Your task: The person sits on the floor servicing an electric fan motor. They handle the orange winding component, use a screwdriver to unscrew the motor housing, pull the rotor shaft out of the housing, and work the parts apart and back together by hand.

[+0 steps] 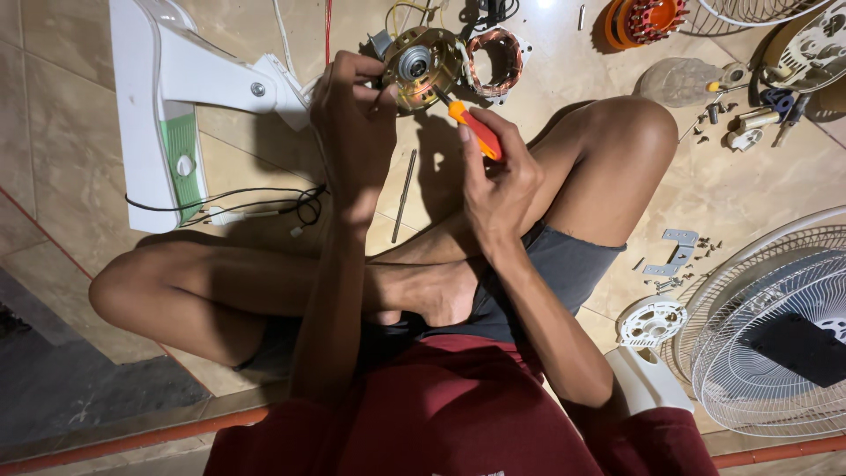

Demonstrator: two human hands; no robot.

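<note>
I sit cross-legged on a tiled floor. My left hand grips a round brass-coloured fan motor housing with a silver bearing at its centre. My right hand holds a screwdriver with an orange handle, its tip against the housing's lower right edge. A stator with copper windings lies just right of the housing, joined to it by wires.
A white fan stand base with a green panel and black cord lies at the left. A thin metal shaft rests on the floor. White fan grilles, loose screws and brackets and an orange part are at the right.
</note>
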